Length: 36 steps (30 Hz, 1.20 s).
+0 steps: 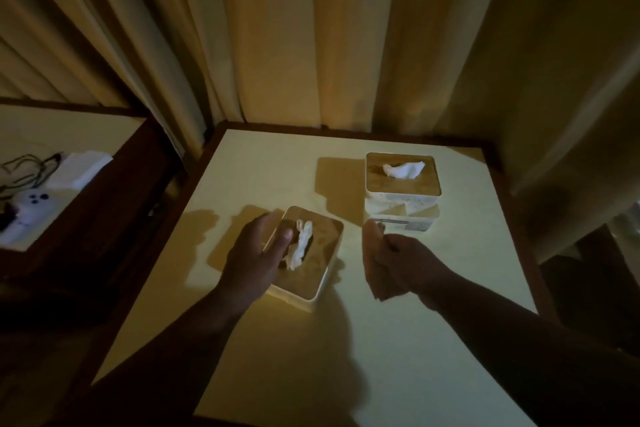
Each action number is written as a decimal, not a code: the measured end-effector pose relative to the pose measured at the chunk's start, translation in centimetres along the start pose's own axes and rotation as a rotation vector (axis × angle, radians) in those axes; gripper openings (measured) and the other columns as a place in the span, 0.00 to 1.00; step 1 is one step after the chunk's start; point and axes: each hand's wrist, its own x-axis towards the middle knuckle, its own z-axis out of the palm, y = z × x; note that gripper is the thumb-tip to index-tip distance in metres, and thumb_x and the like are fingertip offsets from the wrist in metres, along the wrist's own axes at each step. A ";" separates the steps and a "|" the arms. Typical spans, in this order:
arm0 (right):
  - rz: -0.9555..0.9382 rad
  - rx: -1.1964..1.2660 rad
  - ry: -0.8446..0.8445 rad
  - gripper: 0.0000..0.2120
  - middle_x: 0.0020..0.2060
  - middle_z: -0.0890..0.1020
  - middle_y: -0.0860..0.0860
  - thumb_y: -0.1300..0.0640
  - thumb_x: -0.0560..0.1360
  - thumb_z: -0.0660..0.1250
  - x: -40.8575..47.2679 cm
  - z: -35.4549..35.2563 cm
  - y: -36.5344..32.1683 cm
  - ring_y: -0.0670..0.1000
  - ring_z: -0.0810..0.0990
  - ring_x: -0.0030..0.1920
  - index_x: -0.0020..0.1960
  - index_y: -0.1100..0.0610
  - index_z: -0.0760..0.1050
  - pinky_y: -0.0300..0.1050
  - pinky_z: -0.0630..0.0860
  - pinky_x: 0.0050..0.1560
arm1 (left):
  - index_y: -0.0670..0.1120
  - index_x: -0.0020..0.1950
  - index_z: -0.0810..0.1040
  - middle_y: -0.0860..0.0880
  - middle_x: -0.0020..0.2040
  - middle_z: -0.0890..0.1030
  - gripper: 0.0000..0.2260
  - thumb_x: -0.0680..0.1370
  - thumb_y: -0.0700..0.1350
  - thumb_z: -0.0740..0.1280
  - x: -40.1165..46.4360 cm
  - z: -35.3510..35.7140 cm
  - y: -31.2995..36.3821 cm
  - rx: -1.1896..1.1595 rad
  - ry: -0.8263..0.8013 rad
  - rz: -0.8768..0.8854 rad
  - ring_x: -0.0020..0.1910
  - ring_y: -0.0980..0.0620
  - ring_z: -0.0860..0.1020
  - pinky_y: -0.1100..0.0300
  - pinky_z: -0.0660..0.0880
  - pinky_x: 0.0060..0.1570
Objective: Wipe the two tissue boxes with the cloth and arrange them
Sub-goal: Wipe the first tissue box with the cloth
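Dim yellow light falls on a pale desk (398,340) with a dark wooden edge, set against long beige curtains (311,28). 2 tissue boxes stand on it, well apart. The near tissue box (311,270) sits left of the middle, turned at an angle, its wooden lid up and a white tissue (301,244) poking out of the slot. The far tissue box (403,191) stands toward the back right, also with a wooden lid and a tuft of tissue on top.

The left hand (254,253) lies over the left side of the near tissue box, fingers fairly straight, thumb resting on the lid just beside the tissue; whether the fingers actually press the box side cannot be told in the low light. The right hand (403,265) is curled round a bunched cloth (372,260), held just above the desk between the 2 boxes, near the front of the far one.

On a lower shelf (52,135) to the left lie a white controller (31,208), dark cables (27,166) and a folded white stack (81,166).
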 end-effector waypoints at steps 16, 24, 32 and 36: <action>-0.827 -1.088 -0.168 0.24 0.56 0.80 0.54 0.54 0.82 0.60 0.9 4.8 3.5 0.51 0.81 0.42 0.77 0.46 0.62 0.44 0.82 0.44 | 0.55 0.60 0.78 0.50 0.59 0.81 0.22 0.74 0.67 0.62 -9.2 1.3 -2.1 0.840 0.049 0.351 0.54 0.51 0.81 0.47 0.76 0.54; -0.478 -1.229 -0.090 0.31 0.48 0.81 0.52 0.53 0.84 0.58 1.0 4.4 1.4 0.49 0.82 0.42 0.81 0.40 0.47 0.44 0.82 0.45 | 0.53 0.65 0.78 0.47 0.63 0.81 0.27 0.71 0.65 0.68 -9.9 1.9 -1.2 0.964 -0.002 0.385 0.56 0.47 0.82 0.44 0.78 0.54; -0.434 -1.260 -0.015 0.33 0.49 0.81 0.51 0.52 0.82 0.59 1.5 4.2 1.4 0.49 0.78 0.38 0.79 0.43 0.43 0.46 0.82 0.44 | 0.55 0.66 0.72 0.48 0.63 0.81 0.25 0.73 0.64 0.69 -9.2 1.7 -0.7 0.896 -0.046 0.375 0.44 0.53 0.84 0.52 0.80 0.47; -0.573 -1.233 -0.258 0.25 0.49 0.82 0.52 0.56 0.83 0.60 0.4 5.3 1.4 0.49 0.81 0.39 0.78 0.48 0.59 0.44 0.82 0.44 | 0.56 0.71 0.70 0.51 0.67 0.79 0.26 0.77 0.64 0.65 -9.2 1.9 -0.3 0.887 -0.078 0.358 0.53 0.53 0.84 0.50 0.79 0.56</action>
